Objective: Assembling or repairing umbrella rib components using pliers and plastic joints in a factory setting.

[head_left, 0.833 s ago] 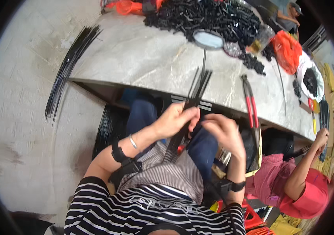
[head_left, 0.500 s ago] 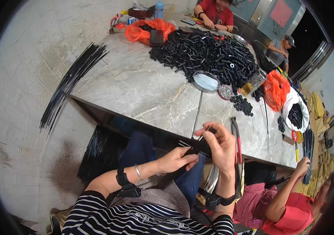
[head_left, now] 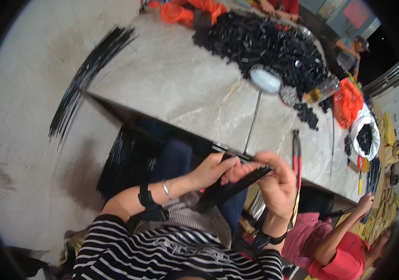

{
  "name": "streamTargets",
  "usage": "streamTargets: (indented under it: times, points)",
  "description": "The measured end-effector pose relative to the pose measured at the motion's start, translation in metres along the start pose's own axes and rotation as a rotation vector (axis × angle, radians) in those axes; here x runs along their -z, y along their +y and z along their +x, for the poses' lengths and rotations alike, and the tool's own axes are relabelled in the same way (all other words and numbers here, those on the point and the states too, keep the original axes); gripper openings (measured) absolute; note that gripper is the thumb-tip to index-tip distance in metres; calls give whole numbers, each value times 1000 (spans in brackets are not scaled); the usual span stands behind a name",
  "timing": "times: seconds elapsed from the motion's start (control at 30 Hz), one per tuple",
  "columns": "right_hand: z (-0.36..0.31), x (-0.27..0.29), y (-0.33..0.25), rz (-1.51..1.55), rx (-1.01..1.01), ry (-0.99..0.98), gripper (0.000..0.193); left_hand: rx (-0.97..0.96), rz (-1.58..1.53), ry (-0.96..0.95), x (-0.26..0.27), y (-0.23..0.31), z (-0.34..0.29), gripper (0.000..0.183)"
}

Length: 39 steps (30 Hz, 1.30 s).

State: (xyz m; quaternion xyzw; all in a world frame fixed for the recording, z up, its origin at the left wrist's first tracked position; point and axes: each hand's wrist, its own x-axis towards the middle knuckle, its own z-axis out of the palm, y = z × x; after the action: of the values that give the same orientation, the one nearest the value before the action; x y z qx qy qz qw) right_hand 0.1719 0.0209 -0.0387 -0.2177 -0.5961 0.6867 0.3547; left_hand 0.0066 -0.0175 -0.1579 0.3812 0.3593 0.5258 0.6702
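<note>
Over my lap, at the front edge of the table, both hands hold thin black strips. My left hand [head_left: 214, 170] is closed around a bundle of black strips [head_left: 218, 192], whose short ends stick up past the thumb. Curled fingers of my right hand [head_left: 276, 184] close on the upper end of a dark group of strips slanting down toward my lap. Motion blur hides where single strips part and the exact grip of the fingertips. Long-handled pliers or cutters with red grips [head_left: 296, 154] lie on the table just beyond my right hand.
A big heap of short black tubes [head_left: 265, 46] covers the far part of the stone-topped table [head_left: 162, 88]. Near it are a round mirror-like disc [head_left: 266, 79] and a jar [head_left: 323, 91]. Long black rods [head_left: 85, 81] overhang the left edge. A co-worker in red [head_left: 342, 254] sits at right.
The view has shifted, so the table sits higher and further right. My hands have moved slightly apart, and the black strips now fan out between them.
</note>
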Motion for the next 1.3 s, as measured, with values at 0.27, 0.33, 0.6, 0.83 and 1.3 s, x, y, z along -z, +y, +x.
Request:
streamTargets:
  times: [0.27,0.33,0.6,0.83,1.3]
  points:
    - [-22,61,53,299,-130,329,20,51,3,-57,-7,19,-9,25]
    - [-28,55,73,-42,-318,252,22,137,-210,-45,-8,14,-11,24]
    - [-42,-6,110,97,-478,-40,15,-24,-23,77,-8,10,-26,26]
    - [-42,-40,108,141,-427,154,11,-7,176,-35,4,20,-29,25]
    - [-41,-42,105,177,-380,141,15,18,196,162,7,39,-48,13]
